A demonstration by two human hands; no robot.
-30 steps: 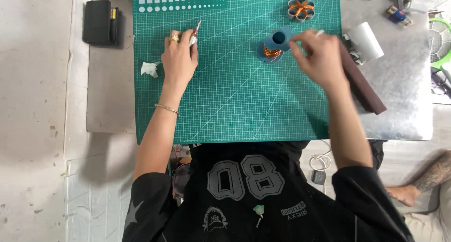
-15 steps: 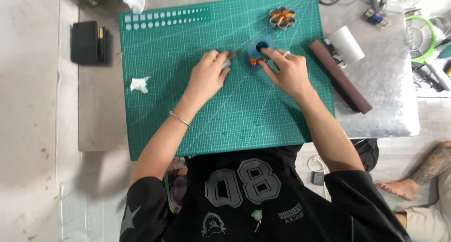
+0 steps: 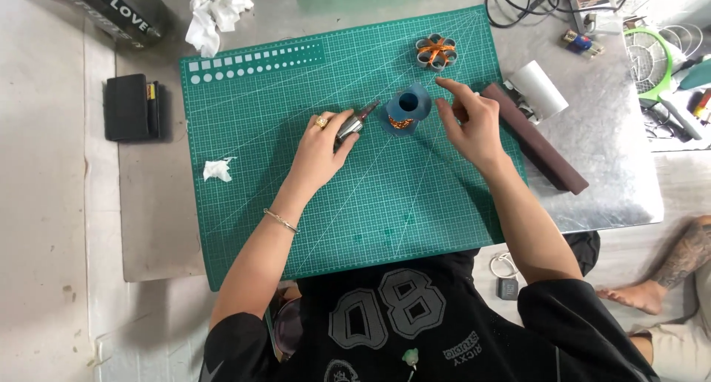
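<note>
Our left hand [image 3: 320, 146] pinches a small tool [image 3: 354, 124], and its tip points at the blue cup [image 3: 406, 109]. The cup sits in the middle of the green mat [image 3: 244, 189] on the tabletop [image 3: 615, 167]. Our right hand [image 3: 466, 123] is spread just beside the cup, and we cannot tell if it touches it. We think it works best to hold the cup still and bring the tip in slowly.
</note>
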